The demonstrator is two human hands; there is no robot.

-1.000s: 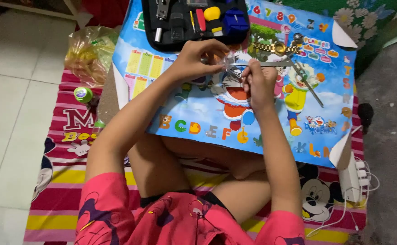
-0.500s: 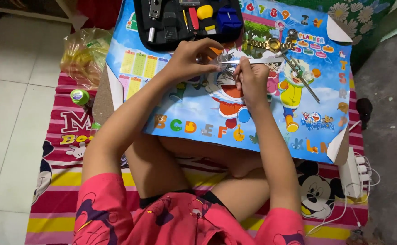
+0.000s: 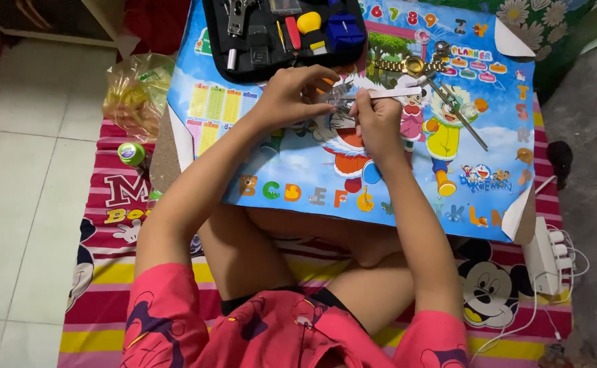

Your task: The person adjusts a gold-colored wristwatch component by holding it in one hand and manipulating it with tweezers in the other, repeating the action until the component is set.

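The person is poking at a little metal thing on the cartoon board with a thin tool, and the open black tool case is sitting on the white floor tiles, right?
Not quite. The head view shows the black tool case lying on the far end of the cartoon board, not on the floor tiles. The rest holds: the right hand holds a thin tool to a small metal piece under the left hand.

I sit on a striped cartoon mat [image 3: 516, 300] over pale floor tiles [image 3: 19, 204] (grey rug [image 3: 595, 170] at the right edge).

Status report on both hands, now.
Left hand pinning a small metal part on the cartoon board. Right hand gripping a slim white tool. Nothing blocking.
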